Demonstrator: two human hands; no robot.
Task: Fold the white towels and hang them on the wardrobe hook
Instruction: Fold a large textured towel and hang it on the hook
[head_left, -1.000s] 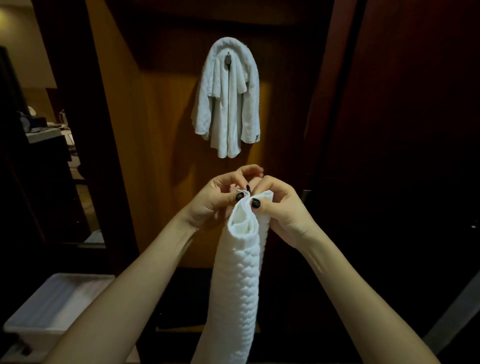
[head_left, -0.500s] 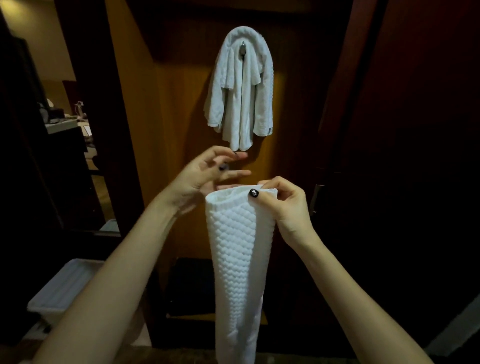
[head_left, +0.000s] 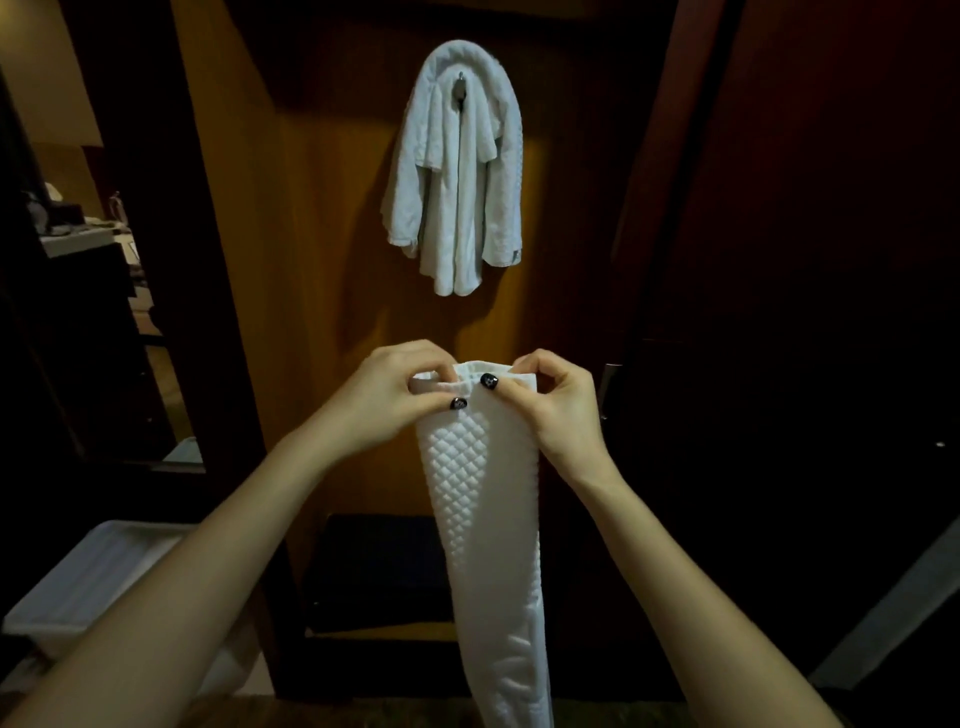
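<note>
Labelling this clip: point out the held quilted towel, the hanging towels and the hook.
quilted towel (head_left: 470, 493), head view, quilted front face.
hanging towels (head_left: 434, 218), head view, left-hand folds.
hook (head_left: 460, 85), head view, metal tip.

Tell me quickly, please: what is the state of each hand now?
Left hand: pinches the top edge of the long white quilted towel.
Right hand: pinches the same towel's top edge.

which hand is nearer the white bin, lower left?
Left. The left hand pinches the top edge of the quilted towel, up and right of the white bin; the right hand pinches it farther right.
</note>
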